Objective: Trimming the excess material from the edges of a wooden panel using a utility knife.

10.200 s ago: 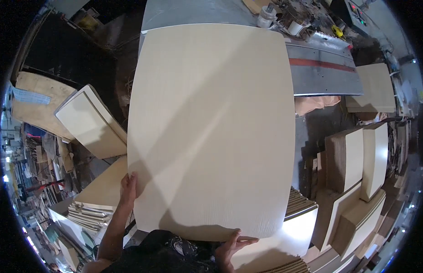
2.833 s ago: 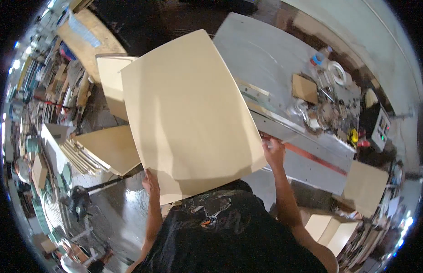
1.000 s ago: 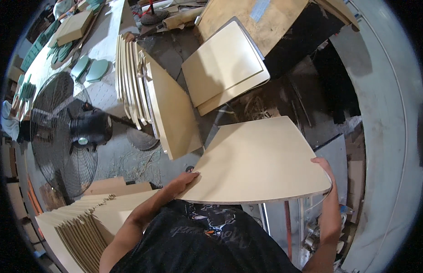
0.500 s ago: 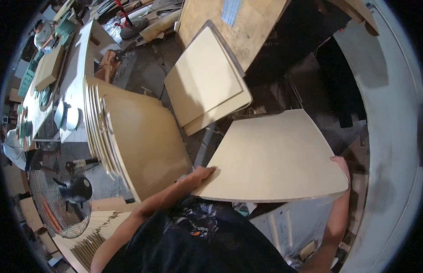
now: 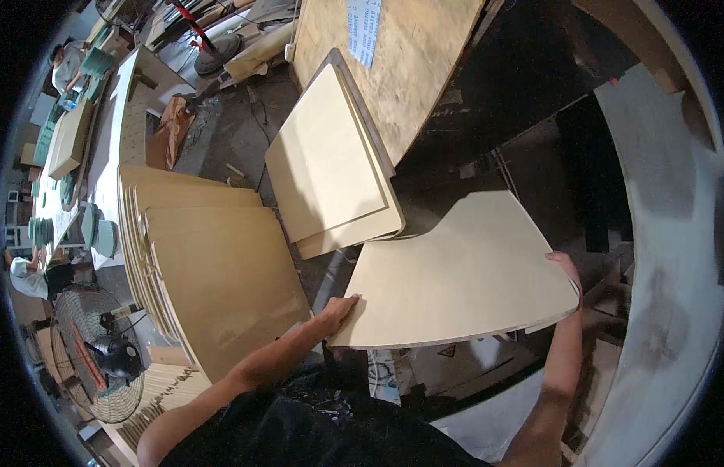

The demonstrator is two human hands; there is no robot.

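Both hands grip a smooth pale plywood panel (image 5: 463,276); corners rounded.

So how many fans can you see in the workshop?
2. One caged floor fan stands at the lower left, beside the stack of leaning boards. Another fan on a red pole is at the top left. More may be hidden.

Board (image 5: 463,272) sits centre-right, held flat btwn left hand (image 5: 337,310) at its near-left corner & right hand (image 5: 566,268) on its right edge. Stack of leaning boards (image 5: 214,272) just left of it. Behind: two boards (image 5: 331,167) propped vs. big sheet (image 5: 393,62). Fan (image 5: 97,354) far left (lower corner), workbench (image 5: 105,148) beyond the stack.
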